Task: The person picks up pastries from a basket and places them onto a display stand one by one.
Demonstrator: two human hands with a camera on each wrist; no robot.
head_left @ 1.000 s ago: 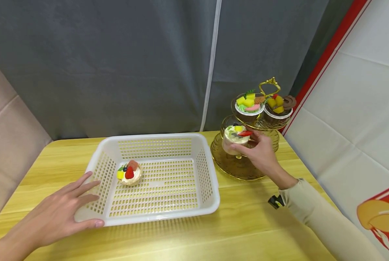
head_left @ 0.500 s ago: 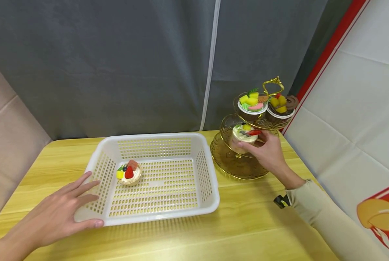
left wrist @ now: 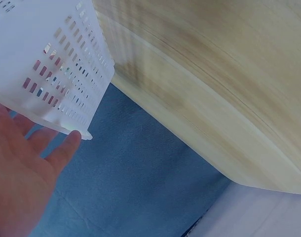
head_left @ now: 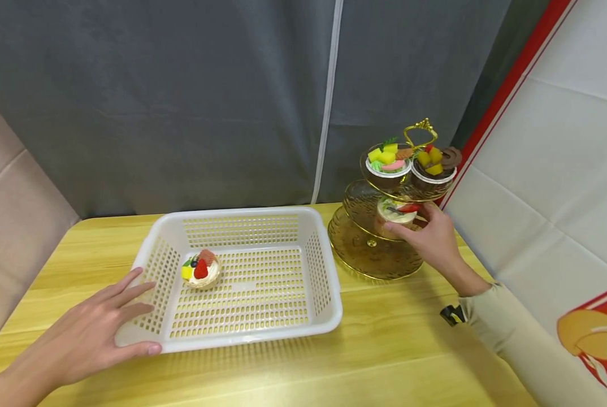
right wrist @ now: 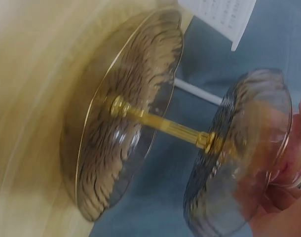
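My right hand (head_left: 433,240) grips a cream cupcake (head_left: 396,213) topped with a red strawberry piece, at the middle tier of a gold-rimmed glass cake stand (head_left: 351,249). In the right wrist view that hand (right wrist: 283,215) shows partly through the glass tier; whether the cupcake's base touches the plate I cannot tell. My left hand (head_left: 97,328) lies with spread fingers on the left rim of a white plastic basket (head_left: 252,339). From the left wrist view, its fingertips touch the underside of the basket's rim (left wrist: 66,126). Inside the basket sits a fruit tart (head_left: 202,270).
Two cupcakes stand on the top tier: one with yellow fruit cubes (head_left: 387,161), one chocolate (head_left: 433,169). A gold handle (head_left: 421,133) rises above them. Grey curtain (head_left: 181,113) closes the back, and a white panel (head_left: 553,186) borders the table's right side.
My right hand has carried the cupcake rightward, deeper into the middle tier. The stand's upper tiers swayed right, then back. My left hand and the basket have stayed put.
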